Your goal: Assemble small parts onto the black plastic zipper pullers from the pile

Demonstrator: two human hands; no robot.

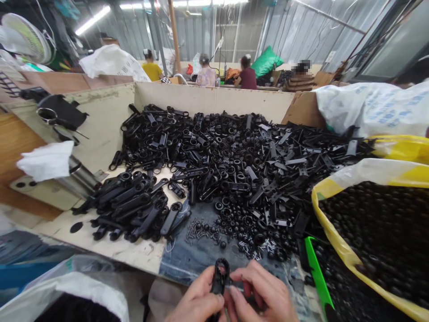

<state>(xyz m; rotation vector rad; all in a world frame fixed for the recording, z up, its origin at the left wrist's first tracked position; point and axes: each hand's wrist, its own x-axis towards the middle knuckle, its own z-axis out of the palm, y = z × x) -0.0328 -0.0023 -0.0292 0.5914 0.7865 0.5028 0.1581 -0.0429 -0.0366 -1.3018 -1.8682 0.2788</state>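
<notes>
Low in the middle of the view, my left hand (201,297) grips a black plastic handle part (220,279) with a ring-shaped upper end, held upright. Close on its right side is my right hand (259,293), fingers curled in a pinch by the part's edge. Whatever sits between those fingertips is too small or hidden to name. Just beyond the hands lie small silver pins (257,248), a scatter of screws (203,230) and black balls (234,223) on a dark mat (187,259).
Long black handles (130,203) are stacked at the left, near a metal post (82,179). A large heap of black parts (214,147) fills the table's back. At right stand a yellow-rimmed bag (321,197) of black balls and a green-edged container (318,273). Several people sit far behind.
</notes>
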